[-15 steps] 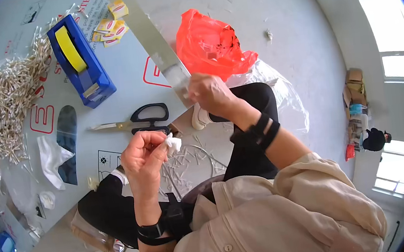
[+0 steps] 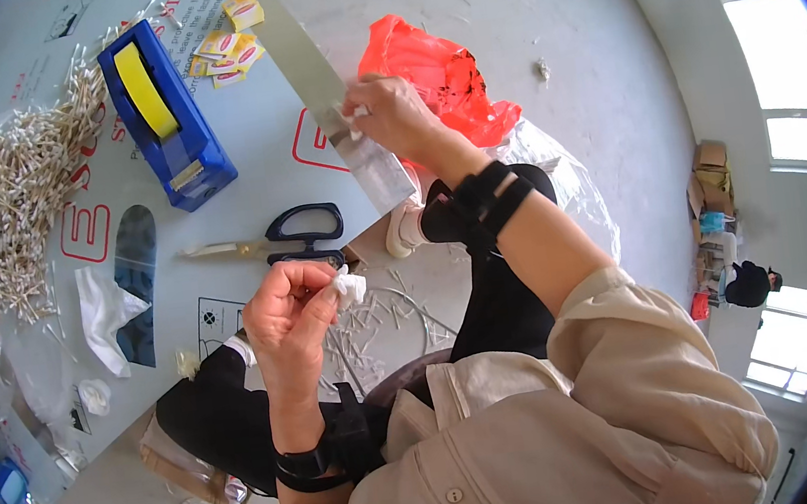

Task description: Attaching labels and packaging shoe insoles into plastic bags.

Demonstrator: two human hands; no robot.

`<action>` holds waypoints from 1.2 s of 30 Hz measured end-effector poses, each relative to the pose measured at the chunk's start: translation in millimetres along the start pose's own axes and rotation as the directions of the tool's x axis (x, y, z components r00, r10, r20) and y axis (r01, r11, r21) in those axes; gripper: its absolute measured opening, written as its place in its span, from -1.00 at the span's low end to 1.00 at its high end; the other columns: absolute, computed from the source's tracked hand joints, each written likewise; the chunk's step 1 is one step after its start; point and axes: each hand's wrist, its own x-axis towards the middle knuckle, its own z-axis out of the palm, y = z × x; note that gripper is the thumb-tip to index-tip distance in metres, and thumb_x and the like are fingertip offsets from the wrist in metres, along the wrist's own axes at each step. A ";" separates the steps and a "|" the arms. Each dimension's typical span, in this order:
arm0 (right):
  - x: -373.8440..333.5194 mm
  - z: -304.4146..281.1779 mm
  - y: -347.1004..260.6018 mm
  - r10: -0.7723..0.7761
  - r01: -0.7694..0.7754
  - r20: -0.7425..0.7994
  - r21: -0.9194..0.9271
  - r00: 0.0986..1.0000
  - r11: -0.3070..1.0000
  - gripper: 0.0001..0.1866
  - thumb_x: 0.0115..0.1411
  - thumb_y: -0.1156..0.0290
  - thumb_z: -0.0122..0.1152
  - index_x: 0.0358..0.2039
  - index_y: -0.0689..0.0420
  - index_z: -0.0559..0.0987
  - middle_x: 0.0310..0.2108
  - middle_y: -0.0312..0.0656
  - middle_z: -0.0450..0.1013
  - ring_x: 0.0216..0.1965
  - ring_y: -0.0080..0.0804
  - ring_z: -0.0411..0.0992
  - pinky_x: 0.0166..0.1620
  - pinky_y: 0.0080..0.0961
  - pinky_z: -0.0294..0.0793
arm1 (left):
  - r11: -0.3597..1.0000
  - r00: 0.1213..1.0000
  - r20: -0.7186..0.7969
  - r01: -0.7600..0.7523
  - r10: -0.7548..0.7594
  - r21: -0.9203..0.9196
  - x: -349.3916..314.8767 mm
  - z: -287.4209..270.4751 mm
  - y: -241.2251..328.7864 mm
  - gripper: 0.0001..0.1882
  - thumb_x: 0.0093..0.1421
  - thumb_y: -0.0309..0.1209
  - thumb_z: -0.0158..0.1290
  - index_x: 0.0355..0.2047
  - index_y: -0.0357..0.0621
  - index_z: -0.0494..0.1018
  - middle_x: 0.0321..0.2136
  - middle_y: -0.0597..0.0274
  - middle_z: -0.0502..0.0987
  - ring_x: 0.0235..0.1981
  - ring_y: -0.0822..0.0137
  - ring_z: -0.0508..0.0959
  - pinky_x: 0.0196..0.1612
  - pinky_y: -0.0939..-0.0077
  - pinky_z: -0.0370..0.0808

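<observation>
Between the thumb and fingers of my left hand point(image 2: 283, 322) is a crumpled white wad point(image 2: 352, 288), tissue or thin cloth. It is held just off the table's near edge, below the scissors' handles. My right hand point(image 2: 397, 120) is at the metal strip point(image 2: 376, 177) on the table's right edge. Its fingers are bent together around a small white scrap point(image 2: 358, 113), which looks like the same soft stuff. Scissors point(image 2: 303, 224) with black handles lie nearby, blades pointing left. A blue tape dispenser point(image 2: 211, 160) with a yellow core stands beyond them.
Loose cotton swabs point(image 2: 24, 193) heap up on the left of the table. Small yellow-white packets point(image 2: 233, 56) lie at the back. A white cloth piece point(image 2: 107, 319) rests at left. Beyond the right edge is a red plastic bag point(image 2: 436, 62). Fallen swabs point(image 2: 373, 331) litter the floor.
My right hand has moved up and away along the table edge, and the white scrap in its fingers now shows. The left hand keeps its pinch on the wad, almost unmoved.
</observation>
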 end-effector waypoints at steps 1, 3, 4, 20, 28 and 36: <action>-11.0 0.5 -3.8 0.017 -0.010 0.075 -0.090 0.997 0.996 -0.90 -0.12 0.52 0.19 -0.49 0.17 0.55 -0.55 -0.10 0.39 -0.46 -0.11 0.44 -0.39 -0.30 0.43 | 1.000 1.000 -0.002 -0.003 0.003 -0.005 -0.4 -1.9 -0.3 -0.94 0.06 -0.61 0.05 -0.43 -0.33 0.40 -0.38 0.15 0.49 -0.57 0.54 0.40 -0.49 0.73 0.36; -41.3 0.2 -13.8 0.087 -0.041 0.182 -0.244 0.979 0.969 -0.93 -0.13 0.50 0.17 -0.54 0.12 0.55 -0.55 -0.11 0.41 -0.44 -0.08 0.45 -0.38 -0.26 0.43 | 1.000 1.000 -0.002 -0.008 0.008 -0.014 -1.1 -3.4 -0.6 -0.94 0.06 -0.61 0.04 -0.42 -0.33 0.40 -0.38 0.15 0.49 -0.58 0.54 0.40 -0.49 0.73 0.36; -59.4 0.1 -19.4 0.133 -0.063 0.214 -0.304 0.968 0.951 -0.93 -0.15 0.49 0.16 -0.56 0.09 0.56 -0.54 -0.12 0.43 -0.42 -0.08 0.45 -0.38 -0.25 0.43 | 1.000 1.000 -0.007 0.010 -0.011 -0.016 -1.2 -3.6 -1.6 -0.94 0.06 -0.61 0.04 -0.42 -0.33 0.40 -0.38 0.15 0.49 -0.57 0.54 0.40 -0.49 0.73 0.36; 59.2 18.2 -7.7 0.256 -0.258 -0.033 -0.150 0.966 0.954 -0.74 -0.08 0.23 0.27 -0.51 0.18 0.54 -0.57 -0.04 0.45 -0.45 -0.13 0.47 -0.39 -0.25 0.42 | 0.999 0.999 -0.024 0.041 -0.042 -0.031 -2.1 -3.0 0.0 -0.93 0.05 -0.64 0.02 -0.42 -0.35 0.39 -0.39 0.15 0.49 -0.57 0.53 0.40 -0.48 0.71 0.36; -5.9 9.8 -29.2 0.452 -0.385 0.180 -0.314 0.874 0.868 -0.80 -0.08 0.27 0.13 -0.57 0.14 0.58 -0.49 -0.02 0.49 -0.36 -0.05 0.48 -0.36 -0.20 0.46 | 0.997 0.999 -0.043 0.028 -0.030 -0.066 -4.3 -3.2 -0.4 -0.95 0.07 -0.63 0.05 -0.43 -0.34 0.41 -0.45 0.24 0.51 -0.57 0.63 0.37 -0.50 0.78 0.32; -63.5 -5.4 -25.4 0.370 -0.365 0.000 -0.162 0.929 0.917 -0.84 -0.07 0.35 0.12 -0.52 0.17 0.50 -0.49 0.01 0.42 -0.40 0.00 0.43 -0.35 -0.21 0.42 | 0.999 0.999 -0.015 0.032 -0.032 -0.034 -5.5 -3.1 0.6 -0.94 0.05 -0.61 0.04 -0.44 -0.33 0.39 -0.38 0.15 0.49 -0.58 0.55 0.39 -0.49 0.72 0.35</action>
